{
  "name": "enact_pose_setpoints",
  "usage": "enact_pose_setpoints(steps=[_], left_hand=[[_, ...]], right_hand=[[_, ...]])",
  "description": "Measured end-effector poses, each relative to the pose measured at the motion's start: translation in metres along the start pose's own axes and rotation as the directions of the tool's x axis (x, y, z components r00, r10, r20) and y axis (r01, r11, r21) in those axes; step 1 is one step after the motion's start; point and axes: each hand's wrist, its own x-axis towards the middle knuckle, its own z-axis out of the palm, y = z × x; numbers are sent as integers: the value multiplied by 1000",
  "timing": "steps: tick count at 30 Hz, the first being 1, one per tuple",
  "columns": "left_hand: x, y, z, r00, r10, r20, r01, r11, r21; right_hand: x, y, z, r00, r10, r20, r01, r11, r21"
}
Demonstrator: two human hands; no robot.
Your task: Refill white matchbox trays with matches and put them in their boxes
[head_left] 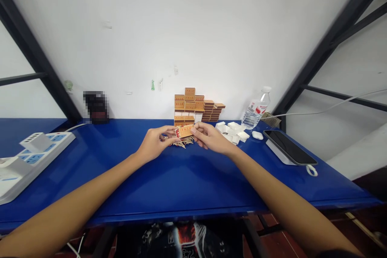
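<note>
Between my two hands is a matchbox (186, 130) with an orange printed top, its tray partly out on the left and red match heads showing. My left hand (157, 142) pinches the tray end. On the right, my right hand (209, 137) grips the sleeve with thumb and fingers. Just below the box, a heap of loose matches (185, 142) lies on the blue table (169, 181). Behind it stands a stack of matchboxes (190, 105) against the wall, orange faces outward, with more piled boxes (211, 111) to its right.
Right of my hands lie several white trays (232, 132), a leaning water bottle (256, 109), a white earphone case (257, 135) and a phone (290, 146) on a white stand. A power strip (39, 161) with plugs sits at the left. A blurred dark object (97, 107) stands by the wall.
</note>
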Motion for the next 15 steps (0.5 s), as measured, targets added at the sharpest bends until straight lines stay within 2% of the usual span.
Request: enact_pose_setpoints(steps=[2, 4, 6, 10, 15], left_hand=[[1, 1, -1, 999, -10, -36, 10, 1000, 17], [1, 3, -1, 997, -24, -71, 26, 999, 32], [1, 6, 0, 997, -29, -77, 31, 999, 15], [-3, 13, 5, 999, 26, 22, -24, 997, -78], [-3, 11, 5, 1000, 9, 17, -7, 996, -92]], right_hand=[[3, 5, 4, 990, -35, -135, 38, 999, 20], [3, 6, 12, 975, -68, -213, 74, 997, 20], [0, 4, 24, 976, -105, -189, 103, 994, -24], [-11, -6, 49, 992, -105, -73, 96, 989, -115], [-14, -8, 50, 996, -68, -54, 64, 995, -79]])
